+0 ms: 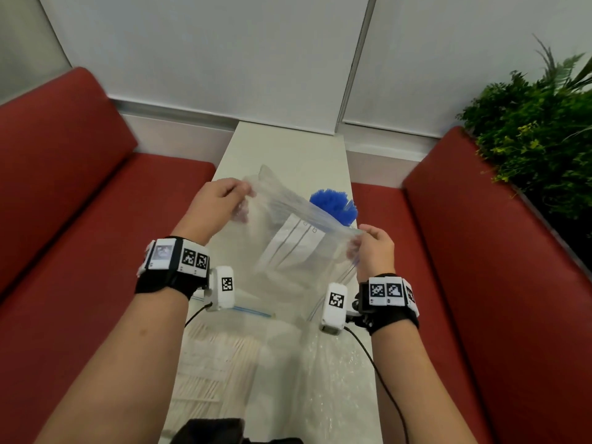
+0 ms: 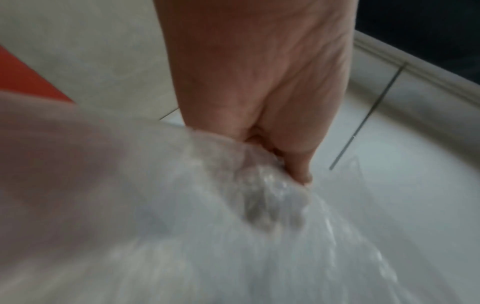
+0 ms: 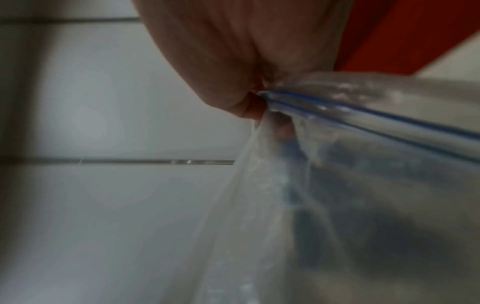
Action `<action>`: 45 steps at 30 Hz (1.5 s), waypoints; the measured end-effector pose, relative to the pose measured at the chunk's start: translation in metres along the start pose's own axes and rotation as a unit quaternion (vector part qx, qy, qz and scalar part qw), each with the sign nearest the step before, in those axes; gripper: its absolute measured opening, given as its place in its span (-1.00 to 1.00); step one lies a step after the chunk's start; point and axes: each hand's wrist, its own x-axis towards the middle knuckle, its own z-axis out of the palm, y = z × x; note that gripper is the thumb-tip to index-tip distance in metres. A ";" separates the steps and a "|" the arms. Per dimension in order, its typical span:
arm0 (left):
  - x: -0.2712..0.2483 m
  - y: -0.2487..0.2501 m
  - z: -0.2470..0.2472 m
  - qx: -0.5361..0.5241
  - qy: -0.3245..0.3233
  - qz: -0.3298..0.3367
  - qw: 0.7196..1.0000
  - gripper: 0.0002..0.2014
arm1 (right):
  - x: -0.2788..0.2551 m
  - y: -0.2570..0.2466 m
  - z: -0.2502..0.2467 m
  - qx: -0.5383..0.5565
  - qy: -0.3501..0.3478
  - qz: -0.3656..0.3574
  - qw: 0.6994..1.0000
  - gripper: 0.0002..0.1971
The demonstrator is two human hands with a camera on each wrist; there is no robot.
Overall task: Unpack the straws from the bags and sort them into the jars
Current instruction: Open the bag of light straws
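Both hands hold a clear zip bag [image 1: 288, 238] stretched in the air above the white table [image 1: 282, 145]. My left hand [image 1: 224, 197] pinches its far left corner; in the left wrist view the fingers [image 2: 298, 164] clamp crumpled plastic [image 2: 259, 195]. My right hand [image 1: 373, 248] pinches the corner by the blue zip strip [image 3: 363, 115]. The bag looks empty, with a white label. Behind it a bunch of blue straws [image 1: 334, 205] stands upright; its jar is hidden by the bag. A bag of pale straws [image 1: 211, 357] lies near me on the left.
Another clear bag [image 1: 336, 373] lies crumpled on the table at the right, near me. Red bench seats [image 1: 80, 219] flank the narrow table on both sides. A green plant [image 1: 538, 139] stands at the far right. A white wall closes the far end.
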 end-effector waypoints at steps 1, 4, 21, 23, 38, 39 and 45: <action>-0.001 0.001 0.005 0.004 0.020 0.009 1.000 -0.72 | 0.000 0.000 0.001 -0.029 -0.008 -0.005 1.000 -0.73; -0.004 0.007 0.017 0.062 0.053 0.045 0.996 -0.64 | -0.001 -0.002 0.003 -0.057 -0.038 -0.014 0.998 -0.83; 0.001 0.002 0.004 0.042 0.161 0.059 0.984 -0.64 | 0.018 -0.001 -0.042 0.144 -0.066 -0.042 0.987 -0.89; 0.001 0.004 0.010 0.002 0.150 0.038 0.988 -0.63 | 0.025 0.003 -0.041 0.113 -0.106 -0.008 0.988 -0.52; 0.004 -0.004 -0.010 -0.269 0.072 -0.116 0.953 -0.65 | 0.005 0.060 -0.008 0.192 -0.312 0.094 0.926 -0.50; 0.003 0.000 -0.009 -0.280 0.059 -0.116 0.951 -0.64 | 0.000 0.068 -0.003 0.194 -0.318 0.120 0.920 -0.46; 0.001 0.023 -0.020 -0.394 -0.068 -0.206 0.893 -0.59 | -0.008 0.103 0.012 0.151 -0.349 0.155 0.912 -0.49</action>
